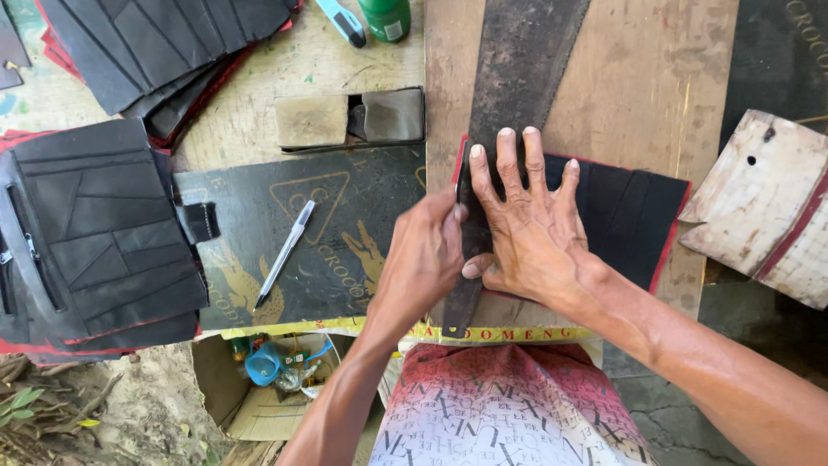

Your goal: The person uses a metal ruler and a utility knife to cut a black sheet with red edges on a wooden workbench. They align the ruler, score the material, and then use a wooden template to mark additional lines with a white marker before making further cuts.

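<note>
Outdoor workbench, rough plywood board [655,78] as the cutting surface, bare dirt at the lower left. Landmark: the long dark metal blade used as a straightedge [517,69], running diagonally down the board toward the person.

Right hand [526,224] lies flat, 5 fingers spread, pressing the straightedge onto a black leather panel with a red edge [630,216]. The panel sits under the straightedge and extends to its right. Left hand [427,259] is just left of the straightedge, fingers curled tight as if around a small cutter; the tool itself is hidden, so I cannot tell what it grips.

Doing it well, by my judgement: keep weight through the palm and fingertips so the straightedge cannot slide, hold fingertips back from the cutting edge, and draw in 1 steady pass along the metal.

Panel look: matte black, several stitched vertical strips, thin red trim at the left and right borders, lying flat.

Left of the straightedge: a dark printed mat [328,224] with a white pen [286,252] on it, and stacked black stitched pieces [95,233] farther left. Above-left: a green bottle [385,17] and a blue utility knife [341,21].
</note>
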